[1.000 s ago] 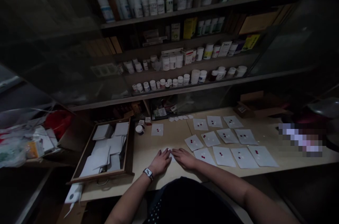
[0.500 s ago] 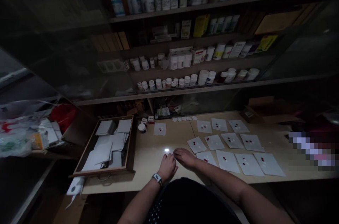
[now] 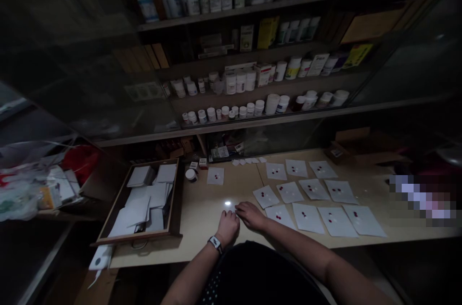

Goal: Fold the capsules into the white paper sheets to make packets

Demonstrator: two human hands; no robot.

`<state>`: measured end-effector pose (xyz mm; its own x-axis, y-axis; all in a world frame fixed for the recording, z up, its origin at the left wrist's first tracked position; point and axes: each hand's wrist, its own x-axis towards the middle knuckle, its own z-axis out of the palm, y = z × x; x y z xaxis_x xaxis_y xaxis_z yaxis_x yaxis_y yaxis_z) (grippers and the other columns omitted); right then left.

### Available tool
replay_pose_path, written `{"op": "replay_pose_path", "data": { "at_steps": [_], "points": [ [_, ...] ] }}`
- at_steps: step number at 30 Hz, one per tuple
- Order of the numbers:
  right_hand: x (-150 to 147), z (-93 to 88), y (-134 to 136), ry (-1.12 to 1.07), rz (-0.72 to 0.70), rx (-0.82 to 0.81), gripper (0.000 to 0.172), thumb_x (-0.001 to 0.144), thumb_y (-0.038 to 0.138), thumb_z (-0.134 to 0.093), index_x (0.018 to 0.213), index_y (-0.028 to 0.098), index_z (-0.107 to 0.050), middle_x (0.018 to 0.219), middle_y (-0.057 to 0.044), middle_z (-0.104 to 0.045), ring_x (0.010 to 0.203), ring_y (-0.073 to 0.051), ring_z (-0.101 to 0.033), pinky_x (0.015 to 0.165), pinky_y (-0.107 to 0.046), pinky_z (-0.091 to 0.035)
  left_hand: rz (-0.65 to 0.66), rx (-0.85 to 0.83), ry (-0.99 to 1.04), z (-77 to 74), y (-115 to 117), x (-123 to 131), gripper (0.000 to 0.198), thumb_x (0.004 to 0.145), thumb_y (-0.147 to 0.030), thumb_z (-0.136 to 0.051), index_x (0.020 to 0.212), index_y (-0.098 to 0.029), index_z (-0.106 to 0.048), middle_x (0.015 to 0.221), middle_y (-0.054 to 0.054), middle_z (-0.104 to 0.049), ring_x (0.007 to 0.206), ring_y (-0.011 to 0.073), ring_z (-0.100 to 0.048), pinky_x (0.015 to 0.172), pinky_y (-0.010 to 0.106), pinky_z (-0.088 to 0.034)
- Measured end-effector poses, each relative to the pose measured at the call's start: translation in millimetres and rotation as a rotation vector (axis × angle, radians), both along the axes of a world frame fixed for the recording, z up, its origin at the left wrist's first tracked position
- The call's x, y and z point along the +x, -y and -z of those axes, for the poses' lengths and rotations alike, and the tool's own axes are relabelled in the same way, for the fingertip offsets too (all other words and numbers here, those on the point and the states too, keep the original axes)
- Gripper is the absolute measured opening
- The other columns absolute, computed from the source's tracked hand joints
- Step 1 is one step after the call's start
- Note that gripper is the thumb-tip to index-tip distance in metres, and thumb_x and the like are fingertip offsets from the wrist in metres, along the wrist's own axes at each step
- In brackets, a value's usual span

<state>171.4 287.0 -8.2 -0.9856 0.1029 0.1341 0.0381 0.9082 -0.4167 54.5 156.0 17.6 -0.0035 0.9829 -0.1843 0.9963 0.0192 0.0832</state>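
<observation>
Plastic bags: crinkly and thin, the clear plastic (image 3: 18,199) bulges beside a soft red bag (image 3: 79,160), both off to the left, away from my work surface.
Drawer: a wooden drawer (image 3: 176,209) sits on the tabletop, probably so its contents are within reach; smooth white papers (image 3: 139,201) lie loosely overlapped inside it.
Bottle and boxes: the round white bottle (image 3: 191,175) stands beside small cartons (image 3: 203,164), close together, likely to keep them out of my way.
Lone sheet: one flat white sheet (image 3: 215,176) lies apart from the rest, bearing small red pieces.
Left hand: my left hand (image 3: 228,228) is curled, fingers bunched together, above a wristwatch (image 3: 215,243); whatever it might grip is hidden.
Packets: tiny pale pieces (image 3: 248,161) form a row at the table's back, presumably set there to stay clear.
Right hand: my right hand (image 3: 251,216) bends inward, fingers close together, tips beside my left; I cannot tell what they pinch.
Spread sheets: thin, matte, squarish sheets (image 3: 308,223) lie in rows right of my hands, apparently spaced so each pile stays separate.
Pills: glossy red rounds (image 3: 278,217) and whitish bits rest on them.
Cardboard box: a stiff brown box (image 3: 352,136) gapes behind, flaps raised.
</observation>
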Motion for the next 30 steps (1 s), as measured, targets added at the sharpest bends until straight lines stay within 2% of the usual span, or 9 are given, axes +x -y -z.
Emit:
{"op": "replay_pose_path", "data": {
  "at_steps": [6, 10, 15, 19, 22, 25, 27, 30],
  "points": [
    [-2.0, 5.5, -1.4, -0.023, 0.019, 0.015, 0.025, 0.087, 0.017, -0.050, 0.104, 0.017, -0.068, 0.109, -0.013, -0.065, 0.098, -0.025, -0.055, 0.088, -0.040, -0.039, -0.085, -0.039, 0.047, -6.4, -6.7, 7.2, 0.026, 0.086, -0.012, -0.046, 0.103, -0.008, -0.065, 0.096, 0.019, -0.065, 0.097, 0.0296, -0.055, 0.083, 0.043, -0.040],
    [-3.5, 4.2, -1.7, 0.005, 0.015, 0.024, 0.021, 0.086, 0.017, -0.051, 0.097, 0.017, -0.068, 0.104, -0.012, -0.066, 0.095, -0.024, -0.055, 0.087, -0.039, -0.038, -0.144, -0.023, 0.085, -6.9, -6.8, 3.2, 0.024, 0.086, -0.011, -0.044, 0.098, -0.009, -0.065, 0.093, 0.016, -0.065, 0.093, 0.0273, -0.057, 0.082, 0.039, -0.041],
    [-9.0, 2.7, 0.5, 0.032, 0.060, 0.048, 0.022, 0.091, 0.019, -0.047, 0.085, 0.017, -0.068, 0.090, -0.010, -0.066, 0.087, -0.022, -0.054, 0.084, -0.037, -0.036, -0.242, 0.073, 0.187, -6.1, -2.2, -9.1, 0.018, 0.088, -0.014, -0.045, 0.090, -0.016, -0.063, 0.088, 0.010, -0.065, 0.086, 0.0219, -0.059, 0.078, 0.031, -0.041],
    [-10.2, 3.3, 0.6, 0.000, 0.025, 0.060, 0.018, 0.091, 0.028, -0.052, 0.091, 0.018, -0.068, 0.091, -0.009, -0.065, 0.089, -0.022, -0.053, 0.085, -0.037, -0.035, -0.366, 0.154, 0.287, -3.5, 1.3, -14.3, 0.020, 0.090, -0.014, -0.042, 0.085, -0.018, -0.060, 0.083, 0.007, -0.064, 0.080, 0.0188, -0.059, 0.073, 0.028, -0.041],
    [-10.9, 7.9, 0.4, 0.000, 0.049, 0.080, 0.020, 0.093, 0.027, -0.051, 0.089, 0.018, -0.068, 0.090, -0.008, -0.065, 0.088, -0.021, -0.053, 0.084, -0.037, -0.035, -0.403, 0.199, 0.342, -1.8, 3.2, -13.9, 0.020, 0.091, -0.015, -0.041, 0.085, -0.019, -0.059, 0.083, 0.006, -0.063, 0.079, 0.0182, -0.058, 0.073, 0.028, -0.041],
    [-11.7, 13.9, 0.4, -0.005, 0.056, 0.106, 0.023, 0.095, 0.024, -0.048, 0.085, 0.018, -0.069, 0.087, -0.008, -0.065, 0.086, -0.021, -0.052, 0.081, -0.036, -0.036, -0.378, 0.220, 0.358, -3.0, 5.5, -14.3, 0.018, 0.091, -0.016, -0.042, 0.086, -0.019, -0.059, 0.086, 0.006, -0.063, 0.083, 0.0186, -0.058, 0.075, 0.029, -0.042],
    [-11.7, 16.4, 0.3, -0.011, 0.043, 0.111, 0.023, 0.095, 0.022, -0.048, 0.085, 0.018, -0.069, 0.085, -0.008, -0.065, 0.086, -0.022, -0.052, 0.080, -0.036, -0.037, -0.304, 0.209, 0.356, -5.0, 6.8, -16.2, 0.011, 0.088, -0.019, -0.049, 0.090, -0.019, -0.060, 0.090, 0.006, -0.064, 0.089, 0.0200, -0.056, 0.079, 0.030, -0.043],
    [-10.8, 16.0, 0.2, -0.021, 0.063, 0.057, 0.023, 0.094, 0.020, -0.048, 0.085, 0.018, -0.069, 0.085, -0.007, -0.065, 0.085, -0.021, -0.053, 0.077, -0.033, -0.039, -0.221, 0.195, 0.359, -6.0, 6.7, -19.7, 0.012, 0.085, -0.020, -0.054, 0.094, -0.020, -0.062, 0.097, 0.006, -0.063, 0.097, 0.0211, -0.054, 0.083, 0.031, -0.043]
  ]
}}
